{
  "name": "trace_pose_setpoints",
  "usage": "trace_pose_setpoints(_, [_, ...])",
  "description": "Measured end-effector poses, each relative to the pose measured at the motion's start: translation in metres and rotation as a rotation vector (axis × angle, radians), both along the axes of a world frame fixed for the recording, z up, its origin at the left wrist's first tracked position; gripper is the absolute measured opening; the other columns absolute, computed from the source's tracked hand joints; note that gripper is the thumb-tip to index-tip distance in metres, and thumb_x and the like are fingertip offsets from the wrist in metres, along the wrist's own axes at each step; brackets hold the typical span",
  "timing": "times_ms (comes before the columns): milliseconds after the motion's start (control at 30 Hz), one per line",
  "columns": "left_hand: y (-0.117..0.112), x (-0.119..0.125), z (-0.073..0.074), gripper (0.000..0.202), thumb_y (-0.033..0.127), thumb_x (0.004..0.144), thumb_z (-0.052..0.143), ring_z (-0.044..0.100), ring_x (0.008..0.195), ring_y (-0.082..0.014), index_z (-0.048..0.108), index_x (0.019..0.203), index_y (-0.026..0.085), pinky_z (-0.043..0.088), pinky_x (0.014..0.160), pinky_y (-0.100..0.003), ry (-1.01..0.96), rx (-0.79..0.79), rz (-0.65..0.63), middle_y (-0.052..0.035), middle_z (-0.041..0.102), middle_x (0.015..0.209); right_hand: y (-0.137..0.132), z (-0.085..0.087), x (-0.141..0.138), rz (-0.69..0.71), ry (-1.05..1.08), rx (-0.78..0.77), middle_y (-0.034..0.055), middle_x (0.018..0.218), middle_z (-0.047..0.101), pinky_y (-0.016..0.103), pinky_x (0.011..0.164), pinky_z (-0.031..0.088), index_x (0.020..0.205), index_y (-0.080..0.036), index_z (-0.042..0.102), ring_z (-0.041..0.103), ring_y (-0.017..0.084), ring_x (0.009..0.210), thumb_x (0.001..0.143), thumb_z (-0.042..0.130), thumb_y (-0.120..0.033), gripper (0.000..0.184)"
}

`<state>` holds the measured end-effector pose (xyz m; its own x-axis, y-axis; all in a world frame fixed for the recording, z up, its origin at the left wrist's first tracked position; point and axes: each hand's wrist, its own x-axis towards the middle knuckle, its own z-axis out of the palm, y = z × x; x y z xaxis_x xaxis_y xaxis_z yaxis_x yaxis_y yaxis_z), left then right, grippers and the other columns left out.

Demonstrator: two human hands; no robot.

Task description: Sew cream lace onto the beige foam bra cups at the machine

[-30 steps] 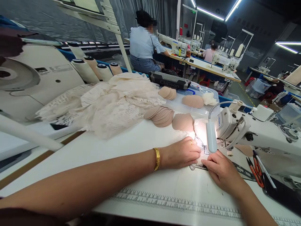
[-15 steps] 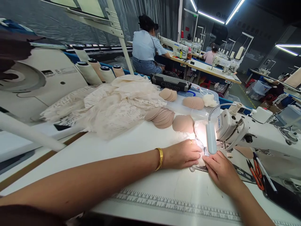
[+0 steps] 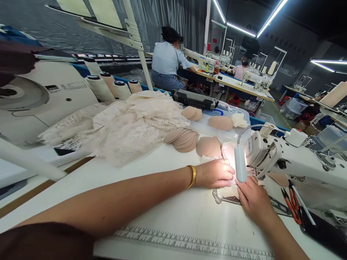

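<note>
My left hand [image 3: 215, 173], with a gold bangle on the wrist, lies flat with fingers together, pressing a small lace piece [image 3: 225, 194] onto the white table [image 3: 151, 202] beside the needle area. My right hand [image 3: 253, 200] rests on the same piece from the right, fingers pressed down at the lamp [image 3: 240, 167]. The white sewing machine [image 3: 295, 159] stands just right of both hands. The needle itself is hidden behind the lamp.
A heap of cream lace [image 3: 127, 124] lies at the back left. Stacks of beige foam cups [image 3: 184, 139] sit behind my hands. Red-handled snips [image 3: 291, 202] lie at the right. Thread cones [image 3: 108, 86] stand further back. Other people sit at distant machines.
The lace piece has slid toward me out from under the machine, showing more of its edge. Both hands stay on it; the view shifted slightly.
</note>
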<state>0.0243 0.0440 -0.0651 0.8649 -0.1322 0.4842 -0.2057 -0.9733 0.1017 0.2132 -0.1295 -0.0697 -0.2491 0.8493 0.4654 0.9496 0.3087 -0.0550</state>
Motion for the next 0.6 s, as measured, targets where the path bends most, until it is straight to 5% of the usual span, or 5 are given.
trace_pose_setpoints(200, [-0.0014, -0.0008, 0.0041, 0.023, 0.022, 0.103, 0.058, 0.061, 0.081, -0.0196, 0.069, 0.083, 0.019, 0.049, 0.085, -0.036, -0.045, -0.012, -0.016, -0.0061, 0.074, 0.09, -0.0019, 0.0042, -0.0034, 0.011, -0.024, -0.012, 0.0051, 0.083, 0.059, 0.03, 0.061, 0.037, 0.111, -0.022, 0.07, 0.054, 0.021, 0.074, 0.104, 0.044, -0.015, 0.028])
trace_pose_setpoints(600, [0.002, 0.0008, 0.0067, 0.022, 0.023, 0.105, 0.054, 0.064, 0.094, -0.0218, 0.072, 0.093, 0.02, 0.049, 0.095, -0.038, 0.034, -0.068, 0.015, -0.0085, 0.076, 0.1, 0.0002, 0.0049, -0.0049, -0.005, 0.002, -0.018, 0.0071, 0.089, 0.064, 0.031, 0.064, 0.041, 0.109, -0.021, 0.069, 0.056, 0.022, 0.076, 0.104, 0.043, -0.015, 0.027])
